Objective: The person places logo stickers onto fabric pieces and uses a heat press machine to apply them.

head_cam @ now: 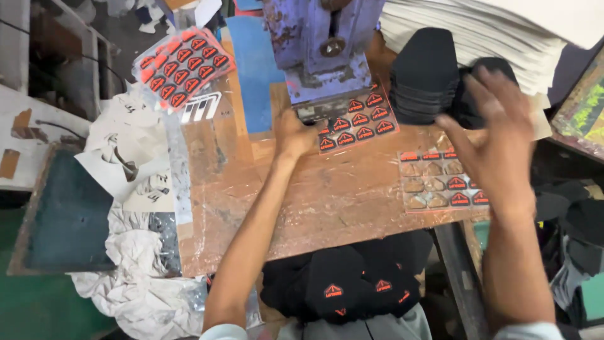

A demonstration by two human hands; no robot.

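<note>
My left hand [294, 135] rests on the wooden bench top [327, 201], its fingers touching the left edge of a clear sheet of orange-and-black emblem patches [355, 121] that lies under the foot of a blue press machine [324, 47]. My right hand [497, 135] hovers blurred over the bench, fingers spread, next to a stack of black fabric pieces [425, 75]; I cannot tell whether it holds one. Below it lies a second patch sheet [440, 182] with several patches gone.
Another sheet of orange patches [184, 66] lies at the upper left. Black pieces with orange emblems [352, 286] are piled in my lap. A pile of white sheets [478, 31] stands at the upper right; crumpled cloth and paper [135, 189] cover the left.
</note>
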